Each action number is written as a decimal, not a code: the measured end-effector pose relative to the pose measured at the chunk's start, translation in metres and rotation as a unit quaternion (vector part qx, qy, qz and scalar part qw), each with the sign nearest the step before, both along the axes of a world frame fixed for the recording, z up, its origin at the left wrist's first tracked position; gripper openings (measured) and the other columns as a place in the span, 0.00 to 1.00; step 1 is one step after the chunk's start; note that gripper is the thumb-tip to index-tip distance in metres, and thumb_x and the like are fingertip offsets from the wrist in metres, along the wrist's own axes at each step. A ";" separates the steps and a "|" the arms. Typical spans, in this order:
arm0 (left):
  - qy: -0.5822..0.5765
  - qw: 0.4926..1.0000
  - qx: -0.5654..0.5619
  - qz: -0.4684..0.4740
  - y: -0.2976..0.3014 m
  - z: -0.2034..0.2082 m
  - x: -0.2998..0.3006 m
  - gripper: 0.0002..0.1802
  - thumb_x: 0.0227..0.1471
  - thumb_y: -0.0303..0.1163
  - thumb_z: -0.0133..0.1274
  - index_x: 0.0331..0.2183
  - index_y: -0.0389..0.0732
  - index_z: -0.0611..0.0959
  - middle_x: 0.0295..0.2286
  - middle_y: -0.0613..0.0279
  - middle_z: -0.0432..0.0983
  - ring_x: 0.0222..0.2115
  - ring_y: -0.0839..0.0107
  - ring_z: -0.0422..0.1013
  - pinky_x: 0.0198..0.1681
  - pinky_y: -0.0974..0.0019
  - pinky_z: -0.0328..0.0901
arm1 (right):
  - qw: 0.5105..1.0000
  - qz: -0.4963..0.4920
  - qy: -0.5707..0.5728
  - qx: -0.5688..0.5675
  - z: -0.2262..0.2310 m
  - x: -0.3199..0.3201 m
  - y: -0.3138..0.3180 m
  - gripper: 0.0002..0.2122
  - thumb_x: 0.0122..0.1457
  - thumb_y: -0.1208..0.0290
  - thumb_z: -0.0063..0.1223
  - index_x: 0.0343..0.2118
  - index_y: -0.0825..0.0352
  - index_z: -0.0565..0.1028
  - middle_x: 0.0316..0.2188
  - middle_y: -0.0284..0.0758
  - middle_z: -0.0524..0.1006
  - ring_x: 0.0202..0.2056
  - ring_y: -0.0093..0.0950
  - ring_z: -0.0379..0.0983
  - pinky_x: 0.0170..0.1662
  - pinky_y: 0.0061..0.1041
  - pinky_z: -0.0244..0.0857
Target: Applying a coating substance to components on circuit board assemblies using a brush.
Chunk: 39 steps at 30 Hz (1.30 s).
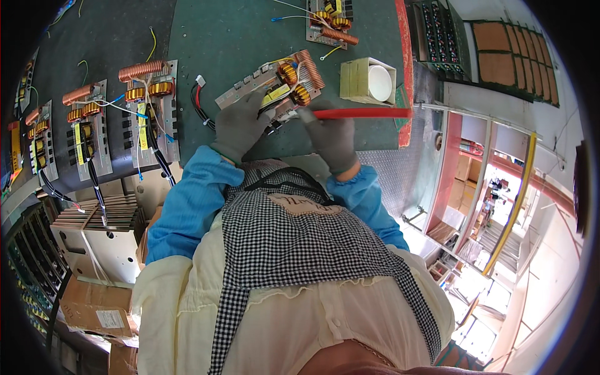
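Note:
A circuit board (242, 86) with copper coils, yellow-wrapped parts and gold toroids lies aslant on the dark green table. My left hand (240, 128), in a grey glove, grips its near edge, with the fingertips partly hidden by the board's parts. Next to that hand, a black and red lead (200, 106) with a white plug runs off the board. My right hand (331, 139), also gloved, is closed at the board's near right corner. From its fingers a long, straight red stick-like thing (369, 113) reaches right; its inner end is hidden.
Several similar boards (150, 106) stand in a row at left, with wires hanging over the edge. Another board (330, 22) lies at the far side. A small box (354, 80) holding a white round container is near the table's red right edge (404, 62). Cartons (97, 303) sit below left.

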State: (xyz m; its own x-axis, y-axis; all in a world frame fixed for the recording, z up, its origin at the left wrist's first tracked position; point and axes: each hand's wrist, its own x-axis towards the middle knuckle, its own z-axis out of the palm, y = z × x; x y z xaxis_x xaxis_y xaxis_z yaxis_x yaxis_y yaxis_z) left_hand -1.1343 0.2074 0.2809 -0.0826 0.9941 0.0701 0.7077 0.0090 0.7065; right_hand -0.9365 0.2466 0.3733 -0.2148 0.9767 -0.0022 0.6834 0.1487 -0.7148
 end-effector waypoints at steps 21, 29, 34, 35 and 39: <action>0.000 1.000 -0.014 -0.001 -0.001 0.000 0.002 0.29 0.55 0.48 0.59 0.56 0.49 0.78 0.46 0.59 0.82 0.37 0.54 0.81 0.38 0.53 0.75 | 0.996 0.057 -0.064 0.036 -0.017 0.014 0.011 0.08 0.59 0.68 0.65 0.34 0.67 0.82 0.24 0.37 0.80 0.27 0.25 0.78 0.32 0.27 0.69; 0.000 1.000 -0.020 0.000 -0.001 -0.002 0.002 0.29 0.55 0.48 0.59 0.56 0.49 0.79 0.46 0.59 0.81 0.38 0.55 0.81 0.39 0.53 0.75 | 0.998 0.027 -0.007 0.059 -0.011 0.015 0.006 0.09 0.56 0.67 0.68 0.32 0.66 0.81 0.24 0.38 0.80 0.27 0.34 0.78 0.31 0.32 0.70; -0.009 1.000 -0.025 0.005 -0.003 0.004 0.002 0.28 0.55 0.47 0.59 0.55 0.48 0.79 0.46 0.59 0.81 0.39 0.54 0.80 0.40 0.54 0.75 | 0.987 0.088 -0.087 0.103 -0.014 0.022 -0.002 0.07 0.58 0.71 0.65 0.34 0.68 0.82 0.25 0.35 0.80 0.29 0.25 0.78 0.33 0.26 0.70; -0.009 1.000 -0.027 0.008 -0.002 0.006 0.002 0.28 0.55 0.47 0.59 0.55 0.48 0.79 0.46 0.59 0.81 0.39 0.54 0.80 0.40 0.54 0.75 | 0.995 0.057 -0.046 0.067 -0.011 0.022 -0.002 0.08 0.56 0.70 0.68 0.32 0.67 0.80 0.25 0.37 0.80 0.28 0.33 0.78 0.32 0.31 0.70; -0.005 0.999 -0.031 0.002 0.002 0.004 0.001 0.29 0.55 0.48 0.59 0.56 0.49 0.78 0.47 0.60 0.81 0.38 0.55 0.81 0.40 0.54 0.75 | 0.995 0.051 0.073 0.035 -0.004 -0.002 -0.007 0.08 0.53 0.69 0.69 0.30 0.65 0.79 0.24 0.40 0.79 0.26 0.40 0.77 0.30 0.36 0.70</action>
